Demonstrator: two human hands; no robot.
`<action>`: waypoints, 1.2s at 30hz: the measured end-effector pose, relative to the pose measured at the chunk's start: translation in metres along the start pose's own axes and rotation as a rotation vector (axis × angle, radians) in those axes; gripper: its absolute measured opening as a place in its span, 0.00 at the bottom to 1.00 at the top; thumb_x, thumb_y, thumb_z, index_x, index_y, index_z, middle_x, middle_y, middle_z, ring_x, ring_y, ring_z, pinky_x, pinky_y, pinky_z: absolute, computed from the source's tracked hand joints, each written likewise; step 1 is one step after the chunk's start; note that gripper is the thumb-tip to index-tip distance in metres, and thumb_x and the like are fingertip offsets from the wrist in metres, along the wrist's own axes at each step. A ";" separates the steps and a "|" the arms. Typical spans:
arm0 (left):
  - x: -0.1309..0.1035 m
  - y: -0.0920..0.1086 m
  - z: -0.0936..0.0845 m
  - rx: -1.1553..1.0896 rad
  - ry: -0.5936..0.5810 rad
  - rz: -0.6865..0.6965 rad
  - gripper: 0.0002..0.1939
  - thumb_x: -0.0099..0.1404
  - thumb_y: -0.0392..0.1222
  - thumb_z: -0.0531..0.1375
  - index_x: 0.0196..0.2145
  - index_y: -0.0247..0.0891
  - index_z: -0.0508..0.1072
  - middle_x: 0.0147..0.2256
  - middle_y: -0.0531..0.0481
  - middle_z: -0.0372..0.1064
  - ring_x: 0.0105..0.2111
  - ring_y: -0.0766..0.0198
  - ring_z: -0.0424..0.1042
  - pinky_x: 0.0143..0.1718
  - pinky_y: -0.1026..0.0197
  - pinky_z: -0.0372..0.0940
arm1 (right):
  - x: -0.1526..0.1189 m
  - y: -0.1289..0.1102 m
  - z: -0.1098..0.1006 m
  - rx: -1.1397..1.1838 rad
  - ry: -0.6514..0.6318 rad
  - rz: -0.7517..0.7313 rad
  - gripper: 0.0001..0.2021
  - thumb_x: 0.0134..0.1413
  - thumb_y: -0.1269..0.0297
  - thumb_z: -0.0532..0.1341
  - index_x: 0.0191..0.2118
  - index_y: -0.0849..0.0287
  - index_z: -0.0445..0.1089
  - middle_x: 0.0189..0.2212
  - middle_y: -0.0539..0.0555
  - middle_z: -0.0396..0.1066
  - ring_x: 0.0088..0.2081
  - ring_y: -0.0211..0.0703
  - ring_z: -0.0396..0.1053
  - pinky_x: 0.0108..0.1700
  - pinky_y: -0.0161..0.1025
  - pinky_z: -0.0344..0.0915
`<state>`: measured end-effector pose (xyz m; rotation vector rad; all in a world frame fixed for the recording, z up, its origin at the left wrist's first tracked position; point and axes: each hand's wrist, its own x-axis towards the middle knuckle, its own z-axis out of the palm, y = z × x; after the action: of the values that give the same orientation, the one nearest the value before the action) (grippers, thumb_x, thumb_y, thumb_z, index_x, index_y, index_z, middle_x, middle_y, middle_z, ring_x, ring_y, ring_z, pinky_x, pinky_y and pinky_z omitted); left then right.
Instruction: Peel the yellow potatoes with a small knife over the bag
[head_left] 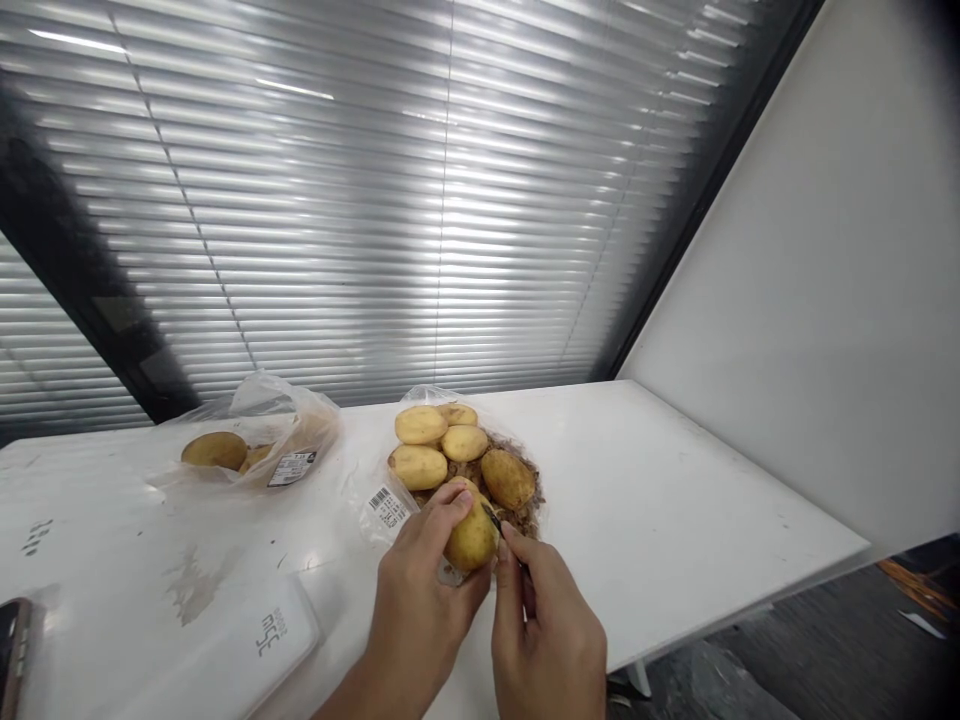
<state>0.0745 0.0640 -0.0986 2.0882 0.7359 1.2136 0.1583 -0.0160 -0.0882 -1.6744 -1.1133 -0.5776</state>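
My left hand (424,570) is closed around a potato (472,535), holding it up over the near side of the peel pile. A dark peeler (493,518) touches the potato's right side; my right hand (544,610) grips its handle, most of which is hidden by the fingers. Just behind, several peeled, pale yellow potatoes (418,467) lie together on a clear plastic bag (388,508) with a barcode label. A browner potato (508,478) rests to their right on a heap of brown peelings (534,515).
A second clear bag (300,425) with unpeeled potatoes (214,450) stands at the back left of the white table (645,520). Near left are a white power bank (277,640) and a phone (11,650). Blinds (337,220) rise behind; a white wall (810,320) bounds the right.
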 end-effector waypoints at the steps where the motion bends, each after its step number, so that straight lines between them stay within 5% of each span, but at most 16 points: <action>1: 0.000 0.000 0.000 0.005 0.003 0.007 0.25 0.57 0.32 0.68 0.51 0.45 0.71 0.54 0.45 0.75 0.52 0.52 0.76 0.55 0.49 0.72 | 0.000 -0.001 0.000 -0.002 -0.006 -0.002 0.11 0.68 0.67 0.53 0.39 0.61 0.72 0.29 0.53 0.77 0.29 0.38 0.77 0.31 0.31 0.71; 14: -0.002 -0.004 0.005 0.131 0.086 0.245 0.26 0.58 0.30 0.66 0.53 0.45 0.70 0.54 0.42 0.74 0.52 0.51 0.76 0.52 0.50 0.74 | 0.007 0.000 0.001 -0.041 -0.044 0.043 0.13 0.69 0.65 0.51 0.39 0.60 0.73 0.31 0.53 0.79 0.30 0.39 0.79 0.32 0.32 0.73; 23: 0.000 0.003 0.003 0.080 0.054 0.027 0.23 0.57 0.30 0.66 0.49 0.43 0.70 0.54 0.42 0.75 0.53 0.51 0.76 0.53 0.47 0.73 | -0.010 0.015 -0.013 0.009 -0.100 -0.023 0.08 0.66 0.69 0.56 0.46 0.61 0.72 0.34 0.53 0.80 0.31 0.37 0.79 0.34 0.28 0.73; 36: 0.001 0.002 0.003 0.086 0.057 0.046 0.25 0.55 0.28 0.67 0.49 0.43 0.70 0.54 0.42 0.75 0.52 0.51 0.76 0.52 0.47 0.74 | -0.016 0.017 -0.014 -0.011 -0.156 -0.098 0.09 0.67 0.70 0.55 0.48 0.61 0.70 0.29 0.51 0.77 0.27 0.35 0.75 0.29 0.27 0.71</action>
<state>0.0785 0.0627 -0.0976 2.1590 0.7829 1.2914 0.1675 -0.0359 -0.1034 -1.7043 -1.3129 -0.5222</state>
